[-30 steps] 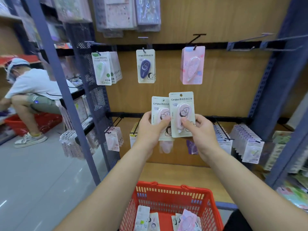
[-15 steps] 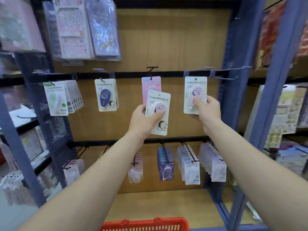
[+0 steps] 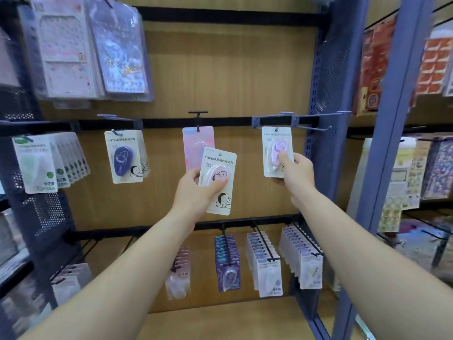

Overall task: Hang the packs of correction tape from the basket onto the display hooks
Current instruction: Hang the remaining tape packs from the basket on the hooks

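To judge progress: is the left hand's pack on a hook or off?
Off: the left hand grips the pack below the hook rail, its hang hole empty.

The brand "Campus" is printed atop the pink correction tape pack (image 3: pixel 219 165), the lilac pack (image 3: pixel 274 148) and the navy pack (image 3: pixel 123 157).

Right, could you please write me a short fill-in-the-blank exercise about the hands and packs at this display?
1. The right hand holds the lilac-tape pack up at a grey ____.
2. The pink-tape pack in the left hand overlaps a hung pack whose card is ____.
3. The navy-tape pack hangs to the ____ of that hung pack.

Missing words: hook; pink; left.
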A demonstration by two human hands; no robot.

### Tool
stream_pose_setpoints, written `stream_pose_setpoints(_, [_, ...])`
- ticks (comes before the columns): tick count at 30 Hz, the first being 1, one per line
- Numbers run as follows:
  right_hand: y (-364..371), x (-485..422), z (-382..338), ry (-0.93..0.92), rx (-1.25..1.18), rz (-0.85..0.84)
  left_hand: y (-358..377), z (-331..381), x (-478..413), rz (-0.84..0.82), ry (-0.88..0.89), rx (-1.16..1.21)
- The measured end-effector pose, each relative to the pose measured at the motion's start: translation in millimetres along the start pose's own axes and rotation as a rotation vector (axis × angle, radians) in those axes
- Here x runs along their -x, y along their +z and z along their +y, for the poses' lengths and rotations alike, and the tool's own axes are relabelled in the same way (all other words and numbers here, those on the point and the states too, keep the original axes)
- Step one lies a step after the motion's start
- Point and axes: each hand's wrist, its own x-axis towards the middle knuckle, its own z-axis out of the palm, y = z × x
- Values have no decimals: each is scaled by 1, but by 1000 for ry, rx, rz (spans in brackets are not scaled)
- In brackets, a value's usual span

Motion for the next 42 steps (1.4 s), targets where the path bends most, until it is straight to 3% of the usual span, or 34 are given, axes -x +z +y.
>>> stream_pose_setpoints(5, [2,-11,-6,48,73,-38,6,-1,-7,-4,12,0])
stream_pose_setpoints(8, [3,-3,-9,60,530,64,13,1,-10,-3,11,24])
stream_pose_setpoints(9, [4,6,-7,6,581,84,15,3,-11,-8,15,31])
stream_pose_setpoints(11, [5,30,-3,-69,382,-39,20,4,-11,-23,22,40])
stream_pose_setpoints(15, [7,72,2,-12,28,-379,29,2,-7,-31,26,54])
stream_pose_setpoints(24, [0,75,3,62,-82,-454,40,2,0,-36,25,82])
stream_pose_setpoints(35, [-4,65,4,92,-115,-433,46,4,-2,-90,24,67])
stream_pose_setpoints(42, [-8,30,-8,19,-138,-86,37,-4,-11,-60,14,12])
